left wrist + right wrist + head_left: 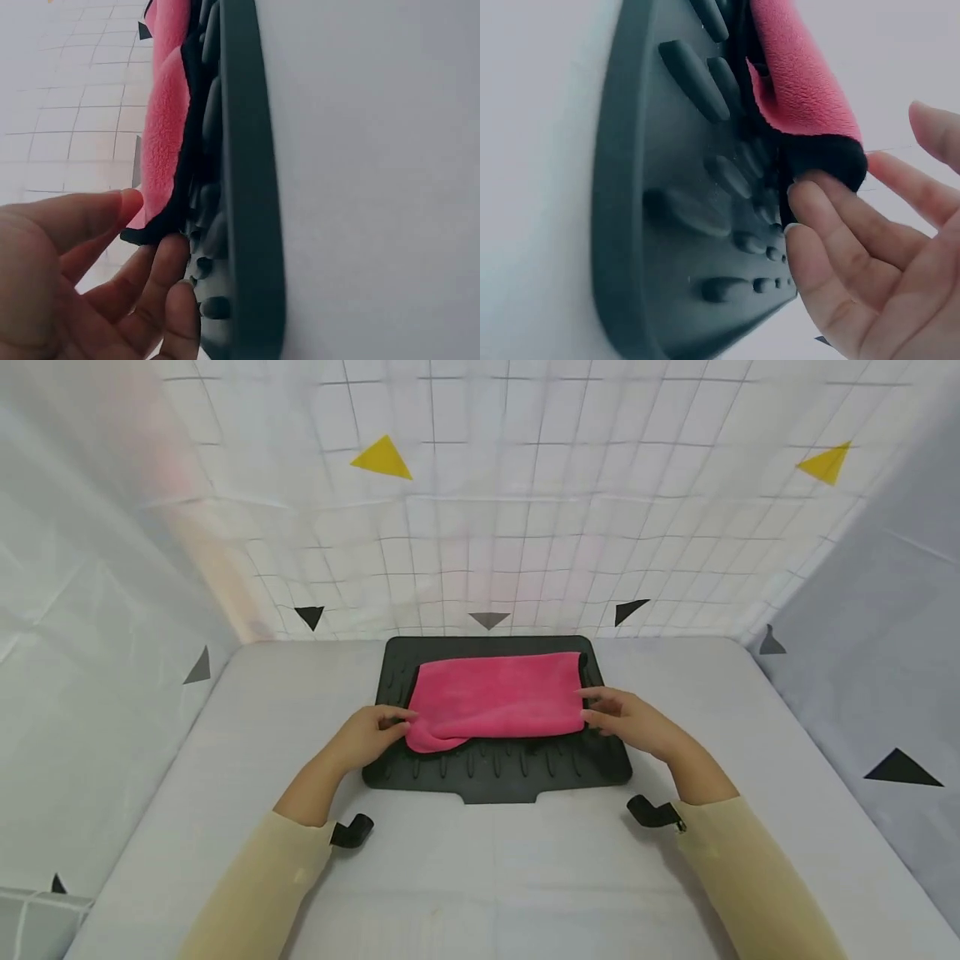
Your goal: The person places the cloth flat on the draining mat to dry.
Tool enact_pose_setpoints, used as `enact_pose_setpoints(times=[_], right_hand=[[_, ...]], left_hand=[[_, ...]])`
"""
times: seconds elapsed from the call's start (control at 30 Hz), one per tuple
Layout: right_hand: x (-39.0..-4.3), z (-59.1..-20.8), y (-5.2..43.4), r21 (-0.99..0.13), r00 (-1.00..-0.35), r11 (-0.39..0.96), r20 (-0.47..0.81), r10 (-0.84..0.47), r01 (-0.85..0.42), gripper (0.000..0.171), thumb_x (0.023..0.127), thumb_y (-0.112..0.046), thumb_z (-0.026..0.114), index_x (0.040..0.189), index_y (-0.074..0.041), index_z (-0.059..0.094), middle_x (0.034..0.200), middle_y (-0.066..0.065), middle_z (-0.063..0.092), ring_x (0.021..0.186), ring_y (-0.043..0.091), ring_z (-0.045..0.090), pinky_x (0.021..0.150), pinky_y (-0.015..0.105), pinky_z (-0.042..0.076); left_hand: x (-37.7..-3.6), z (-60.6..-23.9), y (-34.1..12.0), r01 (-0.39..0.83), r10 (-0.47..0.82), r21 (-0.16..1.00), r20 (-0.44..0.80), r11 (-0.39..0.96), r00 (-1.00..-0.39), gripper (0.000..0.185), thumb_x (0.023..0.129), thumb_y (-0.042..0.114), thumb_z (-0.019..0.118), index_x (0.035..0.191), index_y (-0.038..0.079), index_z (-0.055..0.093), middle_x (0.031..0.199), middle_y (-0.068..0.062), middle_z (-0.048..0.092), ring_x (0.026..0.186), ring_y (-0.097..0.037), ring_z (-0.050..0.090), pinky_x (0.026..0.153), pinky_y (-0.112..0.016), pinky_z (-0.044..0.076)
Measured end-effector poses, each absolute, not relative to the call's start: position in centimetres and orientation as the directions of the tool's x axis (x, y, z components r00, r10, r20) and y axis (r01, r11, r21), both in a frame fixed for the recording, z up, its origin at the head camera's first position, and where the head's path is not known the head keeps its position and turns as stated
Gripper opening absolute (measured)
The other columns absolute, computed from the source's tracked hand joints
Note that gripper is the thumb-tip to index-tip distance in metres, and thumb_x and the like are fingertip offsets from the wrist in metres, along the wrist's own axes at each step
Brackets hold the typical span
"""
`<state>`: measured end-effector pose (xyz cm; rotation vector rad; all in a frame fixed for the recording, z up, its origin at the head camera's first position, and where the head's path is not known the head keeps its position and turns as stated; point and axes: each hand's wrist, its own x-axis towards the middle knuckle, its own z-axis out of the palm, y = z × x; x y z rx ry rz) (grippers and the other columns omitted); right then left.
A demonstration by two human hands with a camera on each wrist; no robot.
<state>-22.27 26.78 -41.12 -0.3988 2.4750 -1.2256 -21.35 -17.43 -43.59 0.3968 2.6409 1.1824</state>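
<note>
On the near half of the black ribbed mat [495, 768], I am working both lower corners of the pink cloth [497, 697] at once. My left hand [369, 737], at about eight o'clock from the cloth's middle, is pinching its corner between thumb and fingertips [171, 255], where the fabric is bunching into a rounded lump. My right hand [630, 720], at about four o'clock, is lying more open, its fingertips [817, 195] touching under the dark-edged corner while the thumb is hovering just apart. To do this well, I judge I should be keeping both corners level and pulling evenly, so the left bulge flattens out. The cloth is lying folded into a wide rectangle, fleecy, bright pink with a black hem, resting across the mat's raised ribs. Farther off, at twelve o'clock, the mat's far edge is sitting near the gridded white backdrop [525, 527] above the pale tabletop [300, 677].
</note>
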Motion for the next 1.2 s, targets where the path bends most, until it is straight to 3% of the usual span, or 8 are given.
enact_pose_setpoints(times=[0.2, 0.4, 0.6, 0.77, 0.93, 1.2], right_hand=[[-21.4, -41.5, 27.3, -0.790, -0.881, 0.597, -0.178, -0.439, -0.139, 0.049, 0.100, -0.036, 0.062, 0.144, -0.016, 0.054, 0.130, 0.011, 0.060, 0.118, 0.030, 0.055, 0.098, 0.050, 0.048], [-21.5, -42.0, 26.9, -0.795, -0.886, 0.582, -0.134, -0.444, -0.171, 0.040, 0.096, -0.027, 0.070, 0.133, -0.012, 0.064, 0.116, 0.007, 0.067, 0.104, 0.026, 0.060, 0.089, 0.039, 0.052], [-21.7, -42.2, 26.0, -0.818, -0.946, 0.542, 0.008, -0.325, -0.193, 0.039, 0.092, -0.024, 0.075, 0.129, -0.013, 0.067, 0.120, 0.006, 0.068, 0.102, 0.024, 0.064, 0.082, 0.030, 0.055], [-21.7, -42.3, 25.5, -0.856, -0.978, 0.487, 0.088, -0.191, -0.172, 0.043, 0.090, -0.025, 0.078, 0.130, -0.015, 0.066, 0.111, 0.008, 0.058, 0.092, 0.024, 0.062, 0.076, 0.030, 0.053], [-21.9, -42.3, 25.8, -0.882, -0.981, 0.454, 0.043, -0.187, -0.125, 0.048, 0.090, -0.024, 0.078, 0.135, -0.014, 0.062, 0.106, 0.012, 0.052, 0.084, 0.021, 0.060, 0.074, 0.032, 0.057], [-22.3, -42.7, 26.8, -0.868, -0.951, 0.496, -0.138, -0.278, -0.019, 0.051, 0.092, -0.017, 0.074, 0.140, -0.011, 0.057, 0.115, 0.016, 0.060, 0.087, 0.026, 0.064, 0.080, 0.034, 0.058]], left_hand=[[-20.6, -43.9, -17.3, 0.174, 0.341, 0.750, -0.073, 0.638, -0.937, 0.030, 0.100, 0.020, 0.062, 0.129, 0.014, 0.069, 0.121, -0.008, 0.068, 0.102, -0.024, 0.060, 0.087, -0.039, 0.052], [-20.3, -44.0, -16.6, 0.171, 0.302, 0.750, -0.041, 0.639, -0.952, 0.030, 0.097, 0.018, 0.066, 0.127, 0.012, 0.070, 0.106, -0.007, 0.068, 0.085, -0.020, 0.057, 0.071, -0.032, 0.049], [-20.1, -44.0, -16.1, 0.173, 0.244, 0.763, 0.021, 0.622, -0.970, 0.035, 0.095, 0.016, 0.071, 0.130, 0.012, 0.067, 0.123, -0.010, 0.063, 0.077, -0.019, 0.057, 0.066, -0.032, 0.050], [-19.9, -43.5, -16.1, 0.189, 0.228, 0.771, 0.058, 0.609, -0.972, 0.039, 0.095, 0.015, 0.071, 0.133, 0.013, 0.065, 0.129, -0.011, 0.060, 0.075, -0.019, 0.058, 0.065, -0.032, 0.050], [-19.6, -43.0, -16.2, 0.184, 0.231, 0.785, 0.054, 0.591, -0.971, 0.042, 0.095, 0.014, 0.071, 0.136, 0.014, 0.063, 0.130, -0.011, 0.058, 0.074, -0.019, 0.057, 0.064, -0.032, 0.050], [-19.0, -43.3, -16.0, 0.145, 0.261, 0.772, -0.028, 0.619, -0.965, 0.046, 0.093, 0.012, 0.071, 0.138, 0.010, 0.060, 0.130, -0.012, 0.058, 0.075, -0.017, 0.058, 0.064, -0.031, 0.050]])
